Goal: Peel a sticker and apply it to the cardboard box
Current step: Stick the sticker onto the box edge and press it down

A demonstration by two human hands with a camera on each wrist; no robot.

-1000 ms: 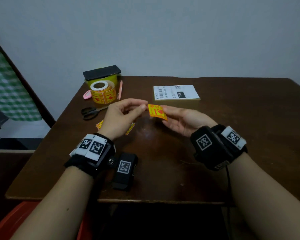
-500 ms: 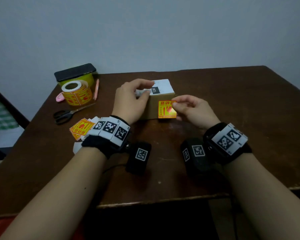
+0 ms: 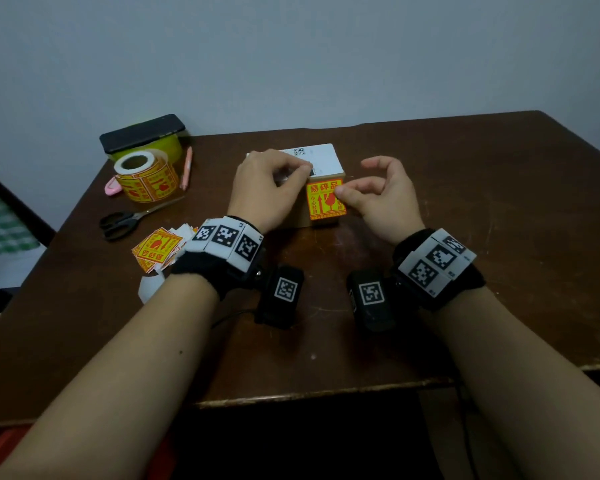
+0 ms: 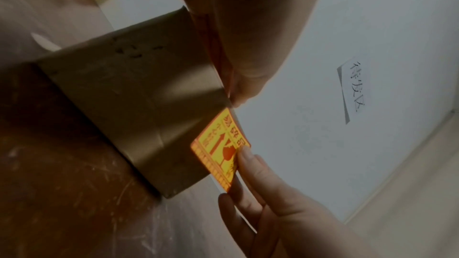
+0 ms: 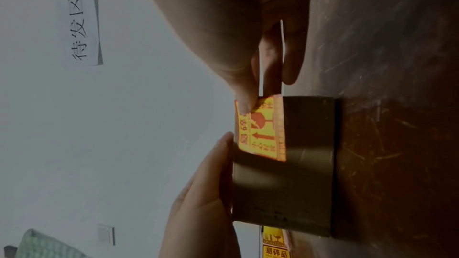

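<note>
Right hand [image 3: 381, 199] unpinches, fingers spread, thumb pressing fragile sticker [image 3: 324, 202] | left hand [image 3: 264, 188] grips cardboard box [image 4: 139, 95] | rub outward, avoiding bubbles.

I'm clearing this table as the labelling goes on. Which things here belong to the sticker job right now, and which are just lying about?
In the job: cardboard box, gripped by the left hand; orange sticker on its front, pressed by the thumb of the right hand.

Lying about: sticker roll, scissors, pink pen, pile of loose stickers, black phone on a yellow container.
</note>
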